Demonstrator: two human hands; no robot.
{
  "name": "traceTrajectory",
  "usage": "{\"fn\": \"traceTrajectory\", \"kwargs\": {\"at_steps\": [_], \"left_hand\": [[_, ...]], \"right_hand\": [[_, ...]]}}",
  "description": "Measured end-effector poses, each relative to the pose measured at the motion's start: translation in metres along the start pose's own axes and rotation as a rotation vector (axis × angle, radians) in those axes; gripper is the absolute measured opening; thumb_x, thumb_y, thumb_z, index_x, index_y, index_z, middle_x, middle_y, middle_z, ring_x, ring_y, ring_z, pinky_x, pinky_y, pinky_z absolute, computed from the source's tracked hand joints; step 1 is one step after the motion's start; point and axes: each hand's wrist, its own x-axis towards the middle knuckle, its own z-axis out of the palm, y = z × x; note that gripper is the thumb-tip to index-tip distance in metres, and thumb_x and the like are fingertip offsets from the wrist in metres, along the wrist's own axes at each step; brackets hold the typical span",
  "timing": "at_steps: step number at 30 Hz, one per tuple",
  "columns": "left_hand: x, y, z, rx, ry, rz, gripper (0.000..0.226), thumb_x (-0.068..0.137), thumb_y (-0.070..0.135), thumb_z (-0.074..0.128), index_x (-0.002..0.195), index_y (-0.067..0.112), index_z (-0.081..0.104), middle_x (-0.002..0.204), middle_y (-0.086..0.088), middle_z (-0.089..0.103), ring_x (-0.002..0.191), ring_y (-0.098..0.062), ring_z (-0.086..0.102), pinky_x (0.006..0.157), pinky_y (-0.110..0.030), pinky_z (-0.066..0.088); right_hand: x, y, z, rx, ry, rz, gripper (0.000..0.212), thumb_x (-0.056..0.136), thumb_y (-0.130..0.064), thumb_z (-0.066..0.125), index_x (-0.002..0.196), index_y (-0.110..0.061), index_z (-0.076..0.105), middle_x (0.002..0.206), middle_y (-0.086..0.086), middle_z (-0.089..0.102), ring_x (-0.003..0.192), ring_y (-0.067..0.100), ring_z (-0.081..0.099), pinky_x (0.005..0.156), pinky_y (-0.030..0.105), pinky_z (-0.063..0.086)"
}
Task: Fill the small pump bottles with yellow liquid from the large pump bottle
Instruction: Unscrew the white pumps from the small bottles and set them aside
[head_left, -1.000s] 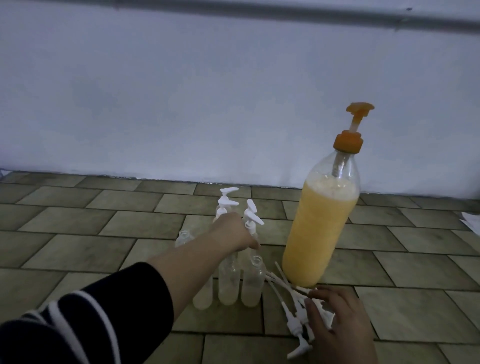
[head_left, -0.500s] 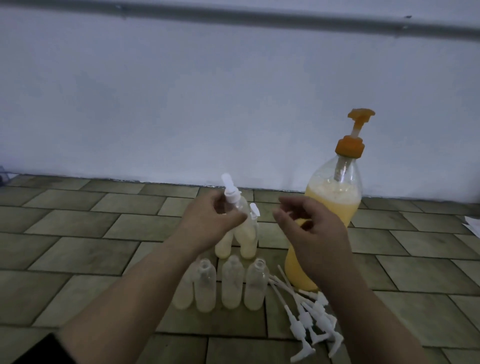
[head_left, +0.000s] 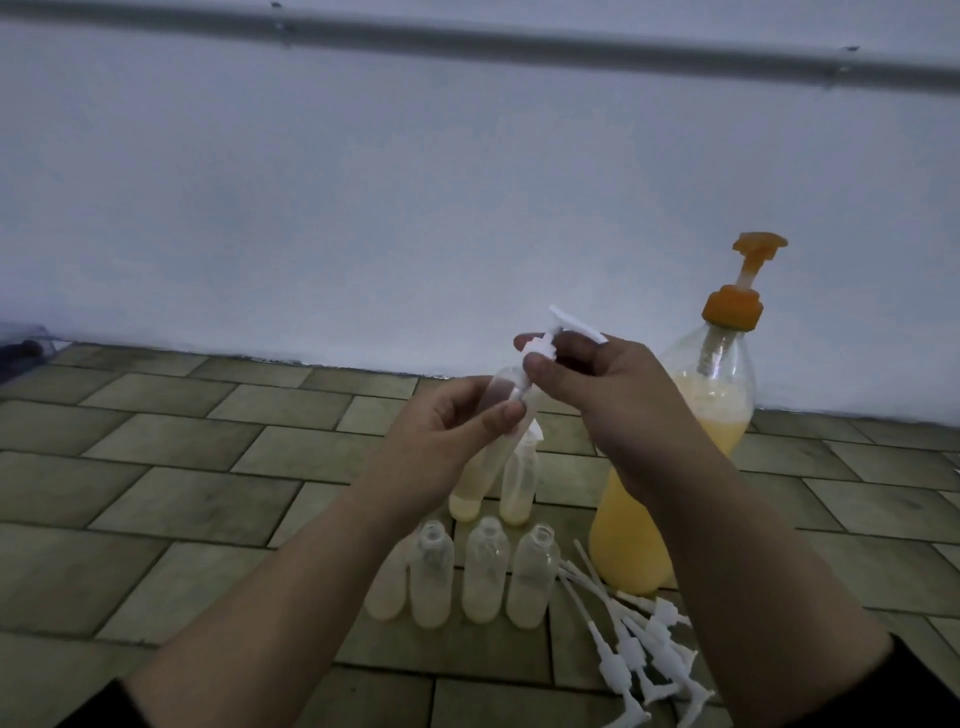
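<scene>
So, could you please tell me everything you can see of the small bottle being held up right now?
The small bottle is a slim, clear plastic one, held tilted above the floor with its neck leaning up to the right. A little pale yellow liquid sits at its bottom. The left hand grips its body, while the right hand pinches the white pump top at its neck; whether that top is screwed on or loose cannot be told. The pump's thin tube shows inside the bottle.

Large bottle (head_left: 631, 535) holds yellow liquid (orange pump (head_left: 737, 296) on top); loose pump heads (head_left: 644, 649) white; floor tiles (head_left: 156, 499) olive-grey.
</scene>
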Motion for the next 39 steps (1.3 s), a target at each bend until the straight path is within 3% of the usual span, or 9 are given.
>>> {"fn": "traceTrajectory", "kwargs": {"at_steps": [4,8,12,15,19,22,26,33,39], "left_hand": [[0.001,0.003,-0.001,-0.051,-0.042,-0.009,0.04,0.076,0.034,0.059,0.106,0.008,0.067,0.082,0.004,0.069,0.076,-0.007,0.065,0.067,-0.016,0.05],[0.003,0.008,0.001,-0.017,-0.065,0.008,0.047,0.072,0.037,0.061,0.112,0.012,0.066,0.092,0.001,0.071,0.084,-0.008,0.066,0.071,-0.019,0.052],[0.006,0.01,-0.002,0.063,-0.011,0.013,0.06,0.068,0.042,0.064,0.122,0.016,0.062,0.108,0.004,0.07,0.099,-0.007,0.065,0.083,-0.024,0.051],[0.007,0.01,-0.001,0.018,-0.027,-0.013,0.054,0.068,0.038,0.063,0.117,0.016,0.065,0.097,0.007,0.072,0.088,-0.002,0.066,0.072,-0.015,0.051],[0.006,0.012,0.002,0.022,-0.015,0.032,0.045,0.071,0.033,0.064,0.114,0.019,0.066,0.098,0.007,0.073,0.09,-0.001,0.067,0.075,-0.015,0.053],[0.007,0.012,-0.001,0.013,0.059,0.036,0.04,0.077,0.025,0.067,0.116,0.016,0.065,0.1,0.009,0.072,0.093,0.0,0.067,0.079,-0.015,0.053],[0.01,0.007,0.0,0.175,0.031,0.008,0.066,0.062,0.042,0.071,0.123,0.019,0.06,0.113,0.006,0.067,0.106,-0.006,0.062,0.093,-0.031,0.052],[0.018,-0.005,-0.01,0.31,0.09,-0.036,0.038,0.067,0.031,0.082,0.098,0.032,0.06,0.098,0.006,0.068,0.092,-0.012,0.066,0.082,-0.035,0.058],[0.022,-0.014,-0.01,0.315,0.059,-0.082,0.039,0.072,0.027,0.078,0.104,0.031,0.056,0.103,0.006,0.065,0.094,-0.01,0.065,0.081,-0.03,0.057]], "right_hand": [[0.001,0.001,-0.004,0.23,-0.066,0.056,0.07,0.078,-0.017,0.071,0.141,-0.023,0.04,0.111,0.006,0.07,0.11,0.019,0.062,0.103,0.039,0.042],[0.0,0.0,0.0,0.285,-0.035,0.073,0.102,0.05,-0.038,0.084,0.14,-0.02,0.039,0.112,0.006,0.07,0.106,0.02,0.065,0.098,0.043,0.046],[-0.002,-0.003,-0.01,0.231,0.074,0.07,0.082,0.066,-0.015,0.082,0.137,-0.026,0.043,0.101,-0.001,0.07,0.1,0.013,0.065,0.077,0.023,0.045],[-0.004,-0.005,-0.009,0.24,-0.014,0.027,0.076,0.079,-0.004,0.07,0.143,-0.024,0.034,0.098,-0.004,0.074,0.101,0.011,0.066,0.081,0.023,0.045],[-0.004,-0.006,-0.009,0.239,0.048,0.003,0.087,0.061,-0.025,0.079,0.139,-0.025,0.04,0.11,-0.003,0.069,0.104,0.01,0.064,0.073,0.017,0.047],[-0.003,-0.002,-0.011,0.233,0.125,-0.007,0.076,0.068,-0.016,0.08,0.135,-0.024,0.045,0.095,-0.002,0.073,0.096,0.011,0.067,0.069,0.013,0.045],[-0.004,-0.002,-0.004,0.182,0.141,-0.068,0.067,0.071,-0.014,0.078,0.13,-0.027,0.049,0.093,-0.002,0.073,0.089,0.008,0.069,0.078,0.023,0.053],[-0.011,-0.015,-0.028,0.156,0.387,-0.276,0.042,0.072,-0.007,0.077,0.108,-0.023,0.063,0.092,0.001,0.072,0.085,0.009,0.07,0.071,0.016,0.054],[-0.035,0.006,-0.053,0.052,0.48,-0.28,0.027,0.077,-0.015,0.074,0.101,-0.026,0.066,0.095,-0.006,0.071,0.086,0.005,0.068,0.07,0.015,0.053]]}}
